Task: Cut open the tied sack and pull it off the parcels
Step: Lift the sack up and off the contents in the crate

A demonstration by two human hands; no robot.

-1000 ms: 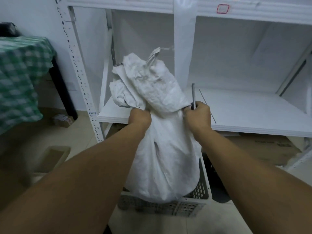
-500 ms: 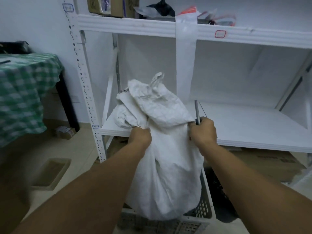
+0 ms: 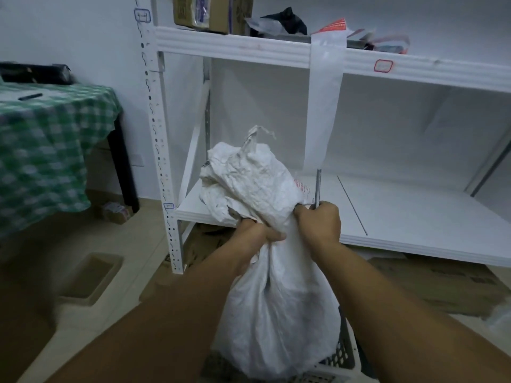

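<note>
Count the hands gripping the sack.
2: left hand grips the sack at its gathered neck from the left; right hand grips it from the right, also holding a thin metal tool upright.

The sack point(image 3: 276, 313) stands in a perforated crate point(image 3: 344, 352) on the tiled floor point(image 3: 132, 308)

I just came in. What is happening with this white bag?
A person grips the gathered neck of a white sack with both hands. The left hand bunches the fabric; the right hand also holds a thin metal tool pointing up. The sack stands in a plastic crate before a shelf, its top not yet cut.
</note>
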